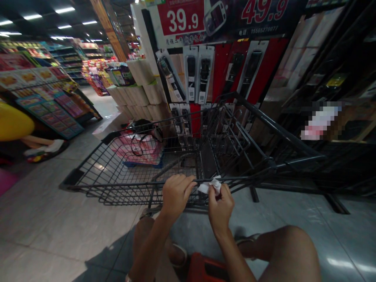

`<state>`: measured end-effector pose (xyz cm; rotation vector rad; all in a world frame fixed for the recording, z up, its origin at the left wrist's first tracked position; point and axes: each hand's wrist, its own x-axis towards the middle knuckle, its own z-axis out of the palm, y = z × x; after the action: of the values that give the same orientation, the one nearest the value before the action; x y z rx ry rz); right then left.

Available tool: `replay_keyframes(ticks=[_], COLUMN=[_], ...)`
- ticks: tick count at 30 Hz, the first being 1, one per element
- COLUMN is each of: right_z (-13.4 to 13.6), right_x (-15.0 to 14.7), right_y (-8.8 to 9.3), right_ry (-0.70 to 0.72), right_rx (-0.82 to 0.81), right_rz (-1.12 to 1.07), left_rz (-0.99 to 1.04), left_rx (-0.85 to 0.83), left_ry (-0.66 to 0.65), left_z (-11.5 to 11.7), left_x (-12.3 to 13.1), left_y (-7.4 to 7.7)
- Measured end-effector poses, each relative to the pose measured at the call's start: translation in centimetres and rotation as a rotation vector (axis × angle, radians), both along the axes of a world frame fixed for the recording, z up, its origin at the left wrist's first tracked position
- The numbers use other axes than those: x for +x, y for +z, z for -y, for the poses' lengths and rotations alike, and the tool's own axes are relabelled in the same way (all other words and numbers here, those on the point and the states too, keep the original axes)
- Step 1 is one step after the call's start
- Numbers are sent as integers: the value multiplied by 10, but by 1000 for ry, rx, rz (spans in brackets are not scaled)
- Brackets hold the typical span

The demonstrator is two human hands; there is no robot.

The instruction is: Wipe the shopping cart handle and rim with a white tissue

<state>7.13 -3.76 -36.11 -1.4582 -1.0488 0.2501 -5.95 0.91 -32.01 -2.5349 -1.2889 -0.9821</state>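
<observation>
A black wire shopping cart (117, 192) stands sideways in front of me, its handle side toward the right. My left hand (176, 194) is closed around the cart's near top rail, thumb along the bar. Just to the right, my right hand (221, 201) pinches a crumpled white tissue (212, 185) against the same rail. The tissue is bunched at the fingertips and partly hidden by them. The two hands are a short gap apart.
Behind the cart hangs a rack of packaged watch straps (204, 74) under price signs (185, 21). Stacked paper packs (141, 92) and a pink package (136, 147) stand beyond the cart. A red object (205, 268) lies between my knees. Shelves and a yellow balloon-like shape (14, 122) are at left.
</observation>
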Motion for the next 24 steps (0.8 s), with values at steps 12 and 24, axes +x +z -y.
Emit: replay_keyframes(ticks=[12,24], right_z=[17,-3], right_x=[13,4], right_y=[3,4], right_ry=[-56,-13], right_rx=[-14,60], right_rz=[-55,55], left_rz=[-16,-22], left_rx=[-48,-54], left_ry=[15,12], left_z=[2,2], left_x=[0,1], left_y=[2,2])
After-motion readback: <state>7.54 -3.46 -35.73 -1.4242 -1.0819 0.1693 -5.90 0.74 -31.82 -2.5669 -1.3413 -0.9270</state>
